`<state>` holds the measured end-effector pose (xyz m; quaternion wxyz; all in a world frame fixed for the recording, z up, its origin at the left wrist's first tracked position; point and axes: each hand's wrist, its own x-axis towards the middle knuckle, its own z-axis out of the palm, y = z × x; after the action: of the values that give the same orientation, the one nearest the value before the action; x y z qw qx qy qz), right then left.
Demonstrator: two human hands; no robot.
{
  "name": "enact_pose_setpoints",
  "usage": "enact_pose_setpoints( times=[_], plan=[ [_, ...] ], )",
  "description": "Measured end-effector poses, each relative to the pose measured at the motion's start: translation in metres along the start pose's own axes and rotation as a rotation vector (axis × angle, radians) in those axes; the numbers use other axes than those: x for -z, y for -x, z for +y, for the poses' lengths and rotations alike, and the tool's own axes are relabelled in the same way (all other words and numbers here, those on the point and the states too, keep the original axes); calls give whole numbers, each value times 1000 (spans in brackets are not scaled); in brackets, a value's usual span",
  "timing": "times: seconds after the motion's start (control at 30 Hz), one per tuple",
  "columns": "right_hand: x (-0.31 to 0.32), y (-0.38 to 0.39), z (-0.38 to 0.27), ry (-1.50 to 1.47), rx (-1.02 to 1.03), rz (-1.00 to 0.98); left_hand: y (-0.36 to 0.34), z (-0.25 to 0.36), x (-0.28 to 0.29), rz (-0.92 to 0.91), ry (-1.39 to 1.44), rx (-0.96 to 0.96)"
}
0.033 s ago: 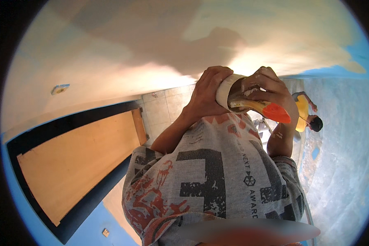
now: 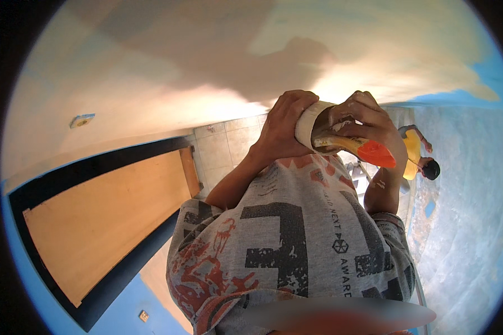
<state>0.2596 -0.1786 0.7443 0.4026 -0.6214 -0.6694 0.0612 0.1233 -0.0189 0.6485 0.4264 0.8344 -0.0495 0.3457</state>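
My left hand (image 2: 285, 123) is wrapped round the outside of a pale, round paint container (image 2: 306, 127), which is tilted with its mouth toward the right. My right hand (image 2: 366, 118), smeared with whitish paint, is at the container's mouth with its fingers closed on a paintbrush (image 2: 377, 153). The brush has a yellowish handle with an orange-red end, which sticks out below the fingers. Its bristle end is hidden inside the container and behind the hand.
A cream-painted wall (image 2: 167, 84) with a shadow on it is right in front of me. A wall socket (image 2: 82, 120) and a dark-framed wooden door (image 2: 112, 223) are at the left. Another person in a yellow shirt (image 2: 412, 153) is at the right, beside a patchy blue wall (image 2: 469, 212).
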Motion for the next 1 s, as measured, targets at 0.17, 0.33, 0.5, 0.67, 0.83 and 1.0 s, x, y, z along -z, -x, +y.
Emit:
enact_pose_setpoints(
  times=[0.17,0.33,0.5,0.67,0.83,1.0],
  plan=[
    [-2,-5,0,76,3,-58,0,-2,3,15,2,10],
    [-3,-2,1,-72,-85,143,2,-4,10,-6,35,119],
    [-15,5,0,-503,-235,623,6,-10,6,32,137,226],
    [-22,32,20,-515,-299,816,1,-7,2,30,215,297],
    [-33,40,29,-801,-403,1101,-6,4,-6,16,205,405],
    [-41,47,27,-883,-409,1149,-8,4,-11,-5,198,403]
  ],
)
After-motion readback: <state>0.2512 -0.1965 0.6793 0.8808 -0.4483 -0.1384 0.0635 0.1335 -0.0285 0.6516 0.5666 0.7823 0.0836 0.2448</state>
